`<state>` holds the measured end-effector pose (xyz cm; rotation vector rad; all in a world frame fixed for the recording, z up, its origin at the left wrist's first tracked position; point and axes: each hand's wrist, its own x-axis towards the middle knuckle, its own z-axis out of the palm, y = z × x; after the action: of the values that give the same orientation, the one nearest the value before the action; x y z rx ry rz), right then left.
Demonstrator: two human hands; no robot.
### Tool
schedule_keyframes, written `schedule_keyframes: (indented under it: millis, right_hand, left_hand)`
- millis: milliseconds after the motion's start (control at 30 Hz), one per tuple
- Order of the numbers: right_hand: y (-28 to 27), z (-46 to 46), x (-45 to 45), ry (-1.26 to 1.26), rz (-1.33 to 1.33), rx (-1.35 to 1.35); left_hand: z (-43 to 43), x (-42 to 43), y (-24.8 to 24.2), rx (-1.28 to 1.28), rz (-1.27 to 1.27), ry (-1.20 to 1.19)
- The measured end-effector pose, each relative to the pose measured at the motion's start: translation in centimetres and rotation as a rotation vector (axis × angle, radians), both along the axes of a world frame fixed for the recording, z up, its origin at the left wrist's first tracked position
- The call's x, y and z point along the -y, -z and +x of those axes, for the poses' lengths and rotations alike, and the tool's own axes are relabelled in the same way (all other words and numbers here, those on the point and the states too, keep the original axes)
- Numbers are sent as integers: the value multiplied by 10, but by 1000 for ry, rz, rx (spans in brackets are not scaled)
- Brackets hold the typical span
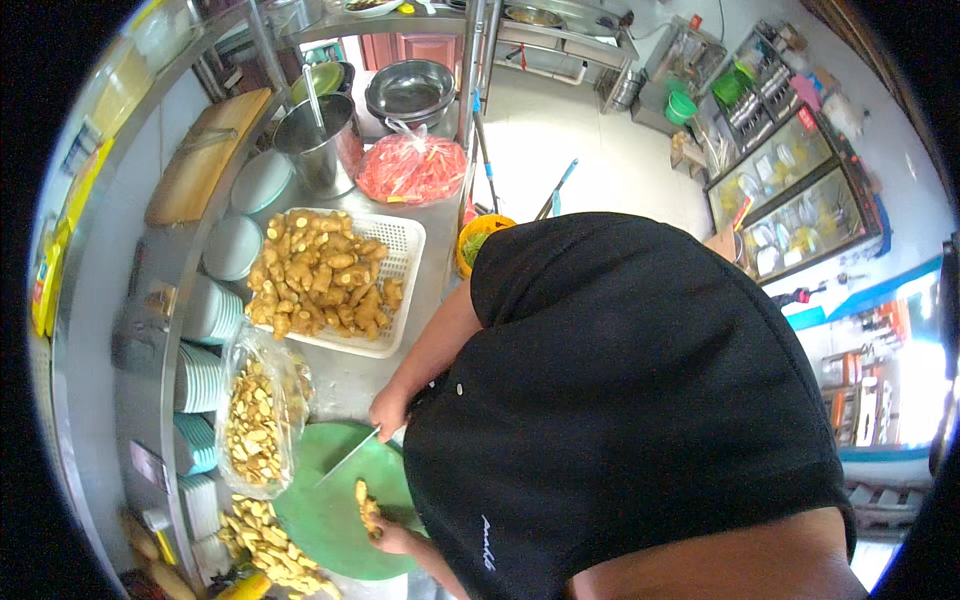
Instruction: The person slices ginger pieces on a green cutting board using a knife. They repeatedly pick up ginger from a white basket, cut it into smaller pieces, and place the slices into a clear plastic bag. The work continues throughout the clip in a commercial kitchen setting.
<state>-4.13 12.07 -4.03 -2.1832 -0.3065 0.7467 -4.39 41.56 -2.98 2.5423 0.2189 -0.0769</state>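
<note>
My right hand (pixel 391 412) grips a knife, its thin blade (pixel 349 456) slanting over a round green cutting board (pixel 319 536). On the same board, my left hand (pixel 391 535) holds a knobbly piece of ginger root (pixel 363 496) by its near end. The blade and this ginger are apart. Just beyond the board, a clear plastic bag (pixel 255 427) contains cut ginger pieces. A loose heap of pale ginger (pixel 274 551) lies against the board's left edge. The knife's handle is hidden in my fist.
A white plastic basket (pixel 405 277) of whole ginger stands to my right on the steel counter (pixel 341 386). Beyond it are a steel pot (pixel 319 150), a bag of red food (pixel 411 166) and dark basins (pixel 411 86). Stacked plates (pixel 201 379) line the counter's far side, by a shelf (pixel 176 337).
</note>
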Motion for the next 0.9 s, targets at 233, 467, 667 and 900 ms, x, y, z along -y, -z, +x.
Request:
schedule_keyframes:
  millis: [233, 467, 667, 900]
  right_hand:
    - [-27, -9, -1, 2, 47, 13]
    - [-39, -17, -2, -74, 205, -2]
    - [-23, -10, -3, -85, 74, -50]
    - [-22, -15, -8, -50, 152, -90]
  left_hand:
    - [1, -2, 26, 0, -584, -140]
    - [0, 2, 20, -29, -681, -206]
    - [6, 0, 29, -7, -495, -342]
    - [6, -1, 18, -184, -688, -315]
